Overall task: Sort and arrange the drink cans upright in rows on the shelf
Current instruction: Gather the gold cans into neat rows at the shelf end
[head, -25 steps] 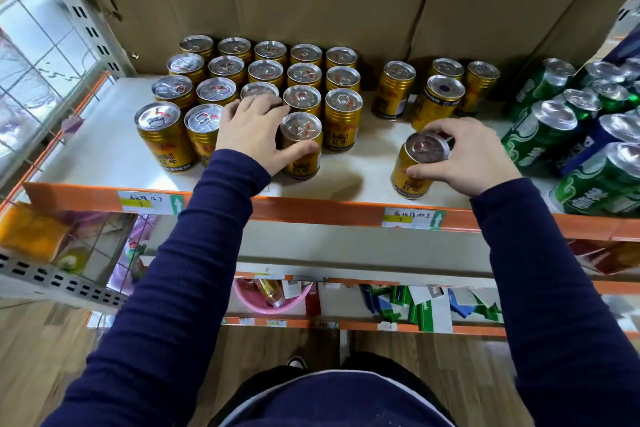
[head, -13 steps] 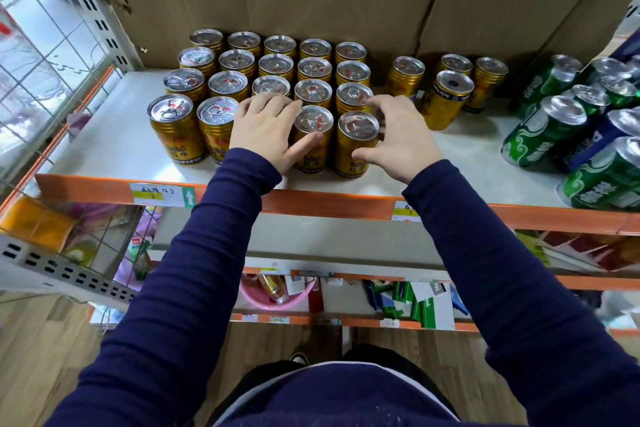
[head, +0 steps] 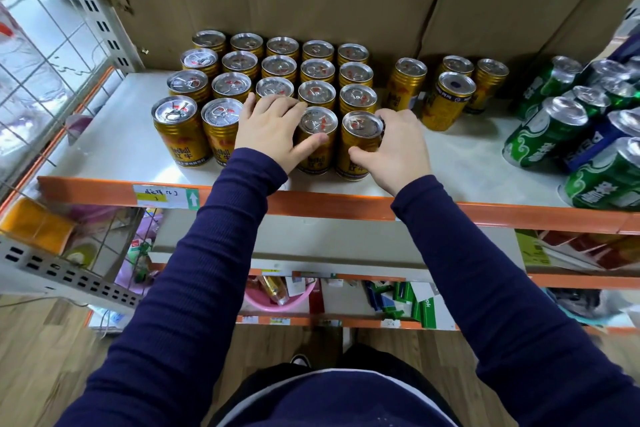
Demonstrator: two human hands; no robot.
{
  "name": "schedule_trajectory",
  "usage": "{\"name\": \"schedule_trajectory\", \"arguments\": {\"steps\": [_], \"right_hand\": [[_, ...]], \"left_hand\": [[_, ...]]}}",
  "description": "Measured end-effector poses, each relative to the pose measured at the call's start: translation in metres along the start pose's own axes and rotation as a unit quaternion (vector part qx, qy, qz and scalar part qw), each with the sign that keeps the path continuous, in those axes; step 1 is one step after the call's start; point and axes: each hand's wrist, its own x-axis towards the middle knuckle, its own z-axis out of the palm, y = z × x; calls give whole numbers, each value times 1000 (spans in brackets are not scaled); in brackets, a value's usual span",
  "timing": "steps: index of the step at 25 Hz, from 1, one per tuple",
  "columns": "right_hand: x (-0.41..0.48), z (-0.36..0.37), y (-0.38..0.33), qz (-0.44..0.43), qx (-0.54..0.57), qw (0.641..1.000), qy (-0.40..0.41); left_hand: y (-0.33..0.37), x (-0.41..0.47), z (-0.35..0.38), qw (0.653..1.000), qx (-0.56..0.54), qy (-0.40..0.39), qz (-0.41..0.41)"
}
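Right hand (head: 398, 146) grips the can (head: 362, 125), just carried in from right of the block (head: 280, 66), completing its front row; left hand (head: 270, 128), laid open, steadies the neighbour (head: 317, 121).

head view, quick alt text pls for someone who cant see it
A person's right hand grips the rightmost front can of a block of upright gold Red Bull cans on a white shelf, while the left hand rests over the middle of that front row. Four more gold cans stand loose to the right, with green and blue cans beyond.
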Motion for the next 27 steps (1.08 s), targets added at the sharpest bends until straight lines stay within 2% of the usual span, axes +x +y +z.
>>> {"name": "schedule_trajectory", "arguments": {"steps": [6,12,14,17,19,24,27], "right_hand": [[10,-2,4,-2,-2,999,-38],[-2,5,7,-8,51,999,2],[-4,3,11,-12,93,995,-15],[-12,-4,22,9,225,974,-26],[-13,-10,33,13,252,967,-16],[33,-46,82,5,116,989,87],[78,-69,112,18,2,997,69]], "left_hand": [[0,-8,0,999,-36,11,-9],[-1,-13,3,999,-33,6,-14],[4,-13,5,999,-35,10,-25],[12,-8,1,997,-59,14,-54],[20,3,-6,995,-83,21,-56],[58,60,-22,992,-118,43,23],[79,99,-20,989,-128,30,63]]}}
